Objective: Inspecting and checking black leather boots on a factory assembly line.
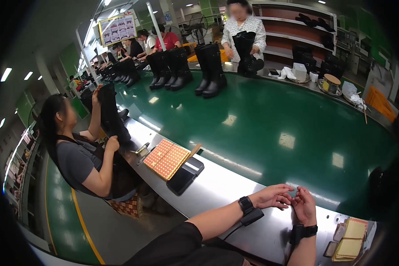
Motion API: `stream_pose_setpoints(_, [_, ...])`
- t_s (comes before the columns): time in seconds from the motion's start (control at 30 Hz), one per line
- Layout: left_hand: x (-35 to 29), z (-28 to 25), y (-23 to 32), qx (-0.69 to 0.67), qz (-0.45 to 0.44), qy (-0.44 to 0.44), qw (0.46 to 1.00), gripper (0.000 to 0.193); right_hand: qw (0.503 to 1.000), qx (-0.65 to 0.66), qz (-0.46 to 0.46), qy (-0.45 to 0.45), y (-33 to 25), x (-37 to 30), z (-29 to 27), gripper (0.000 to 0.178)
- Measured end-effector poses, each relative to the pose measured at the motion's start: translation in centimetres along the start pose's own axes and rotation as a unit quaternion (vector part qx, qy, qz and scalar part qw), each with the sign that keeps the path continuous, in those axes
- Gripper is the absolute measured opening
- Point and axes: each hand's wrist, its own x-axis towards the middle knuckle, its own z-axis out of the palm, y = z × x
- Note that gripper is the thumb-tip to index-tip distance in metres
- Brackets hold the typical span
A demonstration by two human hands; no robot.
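My left hand [274,196] reaches in over the metal table edge with its fingers loosely stretched and apart, holding nothing that I can see. My right hand [304,206] is raised close beside it, palm toward the left hand, its fingers slightly bent and nothing visible in them. The fingertips of both hands nearly meet above the near edge of the green conveyor belt [252,128]. Each wrist wears a black band. Nearest to my right hand is a stack of yellow paper cards [353,235] on the metal edge [221,181].
An orange-patterned paper stack [167,158] and a black case [185,176] lie to the left. Seated there, a co-worker holds a black boot [111,111]. Across the belt another person handles a tall boot [245,51]. Black boots [210,73] stand on the belt's far side.
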Motion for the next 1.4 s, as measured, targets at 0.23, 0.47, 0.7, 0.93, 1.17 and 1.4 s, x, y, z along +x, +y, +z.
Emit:
stream_pose_setpoints(0.23, [-0.26, -0.24, 0.16, -0.001, -0.008, 0.004, 1.0, 0.033, 1.0, 0.012, 0.01, 0.002, 0.25, -0.08, 0.27, 0.016])
stream_pose_setpoints(0.47, [-0.09, -0.04, 0.01, 0.006, -0.009, 0.0, 1.0, 0.035, 1.0, 0.008, 0.006, 0.007, 0.07, -0.38, 0.06, 0.017])
stream_pose_setpoints(0.7, [-0.22, -0.27, 0.22, 0.001, -0.002, 0.004, 1.0, 0.032, 1.0, -0.008, 0.012, 0.003, 0.27, -0.12, 0.32, 0.017])
stream_pose_setpoints(0.93, [0.05, -0.36, -0.01, 0.005, -0.004, 0.004, 1.0, 0.032, 1.0, -0.018, 0.007, 0.002, 0.25, -0.26, 0.11, 0.017])
stream_pose_setpoints(1.17, [-0.09, -0.2, 0.18, 0.009, -0.004, 0.003, 1.0, 0.032, 1.0, -0.023, 0.012, -0.003, 0.14, -0.27, 0.28, 0.016])
stream_pose_setpoints(1.4, [-0.16, 0.37, 0.24, 0.003, -0.006, 0.015, 1.0, 0.03, 1.0, -0.019, 0.009, 0.002, 0.2, -0.33, 0.36, 0.016])
